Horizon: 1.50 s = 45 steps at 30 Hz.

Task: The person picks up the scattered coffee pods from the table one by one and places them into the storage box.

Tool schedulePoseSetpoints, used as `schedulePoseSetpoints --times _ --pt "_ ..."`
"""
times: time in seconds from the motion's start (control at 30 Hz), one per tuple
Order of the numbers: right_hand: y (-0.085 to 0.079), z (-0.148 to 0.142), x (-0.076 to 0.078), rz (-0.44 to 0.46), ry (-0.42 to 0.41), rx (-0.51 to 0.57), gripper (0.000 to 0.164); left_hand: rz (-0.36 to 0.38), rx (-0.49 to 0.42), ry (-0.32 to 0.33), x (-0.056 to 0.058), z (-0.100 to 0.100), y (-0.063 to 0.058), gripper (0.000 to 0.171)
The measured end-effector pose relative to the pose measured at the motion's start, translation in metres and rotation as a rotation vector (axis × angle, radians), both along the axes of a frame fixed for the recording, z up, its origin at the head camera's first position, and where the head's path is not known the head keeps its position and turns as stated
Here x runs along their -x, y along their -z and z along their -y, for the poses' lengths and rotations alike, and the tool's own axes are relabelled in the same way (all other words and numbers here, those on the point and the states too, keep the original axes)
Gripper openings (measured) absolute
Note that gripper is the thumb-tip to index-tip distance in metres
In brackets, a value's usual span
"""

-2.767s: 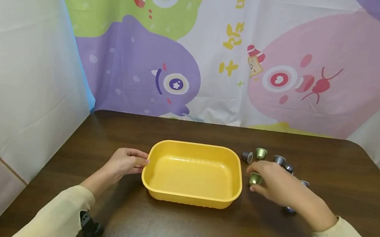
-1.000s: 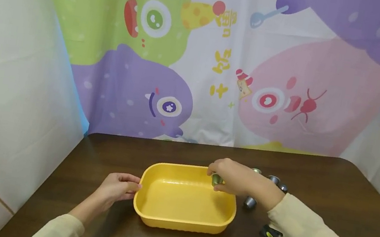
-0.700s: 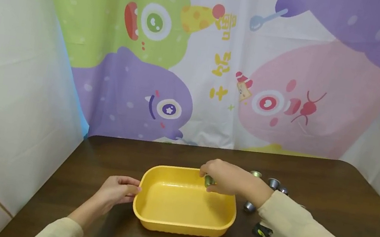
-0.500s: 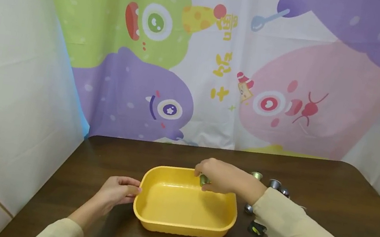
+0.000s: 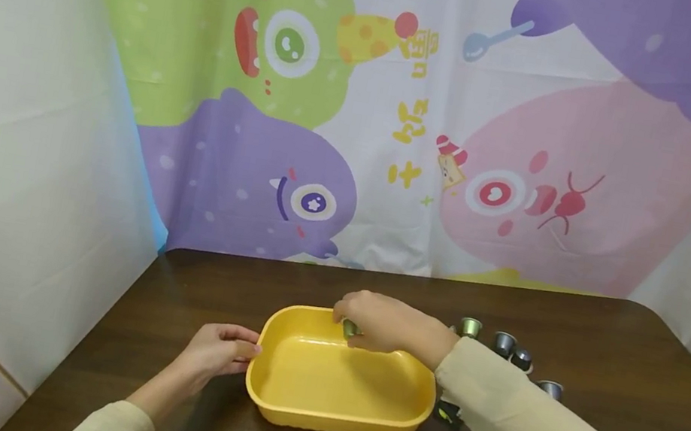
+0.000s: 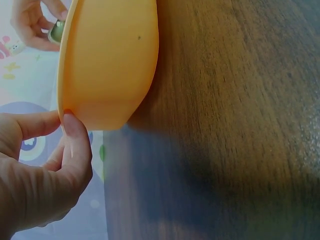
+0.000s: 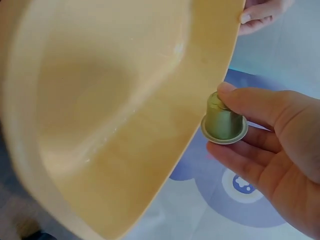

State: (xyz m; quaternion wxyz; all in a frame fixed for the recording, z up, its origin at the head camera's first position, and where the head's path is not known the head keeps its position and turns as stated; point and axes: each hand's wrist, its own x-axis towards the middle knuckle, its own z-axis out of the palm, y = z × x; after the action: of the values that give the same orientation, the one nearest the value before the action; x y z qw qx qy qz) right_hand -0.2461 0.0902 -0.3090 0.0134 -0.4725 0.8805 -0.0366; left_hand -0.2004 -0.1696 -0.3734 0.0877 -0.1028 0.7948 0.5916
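Observation:
A yellow plastic basin (image 5: 334, 424) stands on the dark wooden table. At its left end my left hand (image 5: 212, 355) pinches the rim; in the left wrist view the thumb (image 6: 75, 131) and index finger meet at the basin's edge. My right hand (image 5: 384, 323) is over the back part of the basin, holding a green coffee capsule (image 5: 350, 328). The right wrist view shows this green capsule (image 7: 223, 120) between thumb and fingers, its flanged rim towards the lower fingers. The basin's visible inside (image 7: 100, 100) holds nothing.
Right of the basin lie more coffee capsules: a green one (image 5: 471, 327), a grey one (image 5: 504, 343), a dark one (image 5: 521, 358) and a silvery one (image 5: 550, 389). The right sleeve (image 5: 532, 414) hides part of that area. A cartoon cloth (image 5: 383, 237) hangs behind the table.
My right hand has picked up the green capsule from the table and carried it left over the basin, still moving left lately. The left hand has stayed at the rim. The head view has tilted up.

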Motion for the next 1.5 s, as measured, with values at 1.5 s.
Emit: schedulePoseSetpoints --times 1.5 --pt "0.043 0.065 0.030 -0.174 -0.299 -0.120 0.020 -0.014 -0.001 -0.030 -0.004 -0.001 0.000 0.024"
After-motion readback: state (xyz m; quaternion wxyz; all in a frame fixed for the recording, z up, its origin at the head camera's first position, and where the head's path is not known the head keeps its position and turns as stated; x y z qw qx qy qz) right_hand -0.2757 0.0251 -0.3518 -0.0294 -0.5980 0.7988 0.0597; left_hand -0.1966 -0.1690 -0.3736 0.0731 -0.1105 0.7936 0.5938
